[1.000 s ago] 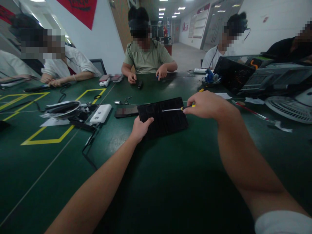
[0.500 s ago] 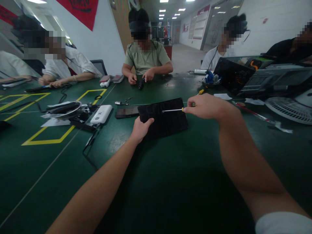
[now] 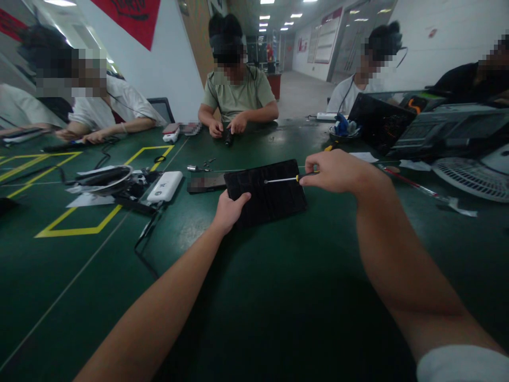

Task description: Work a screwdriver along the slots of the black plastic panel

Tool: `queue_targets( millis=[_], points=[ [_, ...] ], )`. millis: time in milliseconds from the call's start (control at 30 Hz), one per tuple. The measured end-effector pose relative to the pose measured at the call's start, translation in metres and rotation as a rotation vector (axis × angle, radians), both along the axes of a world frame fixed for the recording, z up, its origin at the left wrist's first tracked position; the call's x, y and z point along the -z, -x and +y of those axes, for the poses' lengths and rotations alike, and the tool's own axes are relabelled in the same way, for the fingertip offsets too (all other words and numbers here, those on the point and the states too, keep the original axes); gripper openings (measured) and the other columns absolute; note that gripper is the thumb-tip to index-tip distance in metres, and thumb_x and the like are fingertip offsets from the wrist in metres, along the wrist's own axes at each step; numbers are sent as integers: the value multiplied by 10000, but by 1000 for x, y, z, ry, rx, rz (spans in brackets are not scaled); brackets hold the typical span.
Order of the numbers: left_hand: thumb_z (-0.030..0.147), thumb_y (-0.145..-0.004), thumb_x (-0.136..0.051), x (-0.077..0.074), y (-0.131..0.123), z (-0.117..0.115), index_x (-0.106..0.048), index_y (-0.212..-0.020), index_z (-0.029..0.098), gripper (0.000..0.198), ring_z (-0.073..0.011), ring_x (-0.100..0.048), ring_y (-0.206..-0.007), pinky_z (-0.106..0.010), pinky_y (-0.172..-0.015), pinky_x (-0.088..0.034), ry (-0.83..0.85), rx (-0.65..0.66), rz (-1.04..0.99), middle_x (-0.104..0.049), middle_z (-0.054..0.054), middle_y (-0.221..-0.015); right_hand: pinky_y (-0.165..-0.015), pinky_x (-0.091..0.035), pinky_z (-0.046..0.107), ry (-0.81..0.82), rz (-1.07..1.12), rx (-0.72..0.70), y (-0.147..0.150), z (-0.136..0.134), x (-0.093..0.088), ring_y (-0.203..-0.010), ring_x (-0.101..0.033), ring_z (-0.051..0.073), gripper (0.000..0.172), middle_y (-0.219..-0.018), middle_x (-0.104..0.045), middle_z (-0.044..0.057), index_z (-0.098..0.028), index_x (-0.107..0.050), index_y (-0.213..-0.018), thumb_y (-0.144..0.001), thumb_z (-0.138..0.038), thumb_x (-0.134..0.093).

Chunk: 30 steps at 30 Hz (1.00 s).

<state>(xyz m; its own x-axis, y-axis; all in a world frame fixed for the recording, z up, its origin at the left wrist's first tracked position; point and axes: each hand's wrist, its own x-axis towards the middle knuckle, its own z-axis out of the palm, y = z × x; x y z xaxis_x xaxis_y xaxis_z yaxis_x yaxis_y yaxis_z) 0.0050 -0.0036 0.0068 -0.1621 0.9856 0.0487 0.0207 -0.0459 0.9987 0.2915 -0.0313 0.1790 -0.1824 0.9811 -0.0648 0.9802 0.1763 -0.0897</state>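
Observation:
A flat black rectangular panel with ridges on its face is tilted up above the green table, its exact kind unclear. My left hand grips its left edge, thumb on the front and the other fingers hidden behind. My right hand is closed on a screwdriver with a yellow and black handle and a thin metal shaft. The shaft lies sideways across the panel, its tip at a spot near the panel's middle. Behind the panel's left side lies a dark phone-like slab.
Small metal parts lie beyond the panel. To the left are a white power bank and a heap of cables. A fan grille and grey casing stand at the right. Several co-workers sit around the table.
My right fingers have shifted slightly on the screwdriver handle, and more of it shows. The panel and my left hand stay put. The co-worker opposite has moved a hand slightly.

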Motion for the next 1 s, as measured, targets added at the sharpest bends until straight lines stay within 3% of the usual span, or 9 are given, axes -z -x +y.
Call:
queue_targets(
  millis=[500, 1000],
  points=[
    [298, -747, -924, -7, -1, -4, -781, -1059, 189, 360, -346, -823, -1145, -550, -1111, -648, 22, 1, 2, -869, -114, -1136, -819, -505, 421, 19, -23, 30, 3, 0, -2, -1000, -748, 317, 367, -1022, -823, 121, -244, -848, -1024, -1036, -558, -657],
    [337, -713, -926, -2, 0, -1, -782, -1057, 180, 405, -332, -818, -1081, -542, -1093, -639, 4, -6, 4, -863, -112, -1106, -806, -513, 425, 8, -26, 37, 2, -1, -2, -979, -760, 320, 379, -1016, -828, 124, -243, -853, -1033, -1030, -565, -653]
  ],
)
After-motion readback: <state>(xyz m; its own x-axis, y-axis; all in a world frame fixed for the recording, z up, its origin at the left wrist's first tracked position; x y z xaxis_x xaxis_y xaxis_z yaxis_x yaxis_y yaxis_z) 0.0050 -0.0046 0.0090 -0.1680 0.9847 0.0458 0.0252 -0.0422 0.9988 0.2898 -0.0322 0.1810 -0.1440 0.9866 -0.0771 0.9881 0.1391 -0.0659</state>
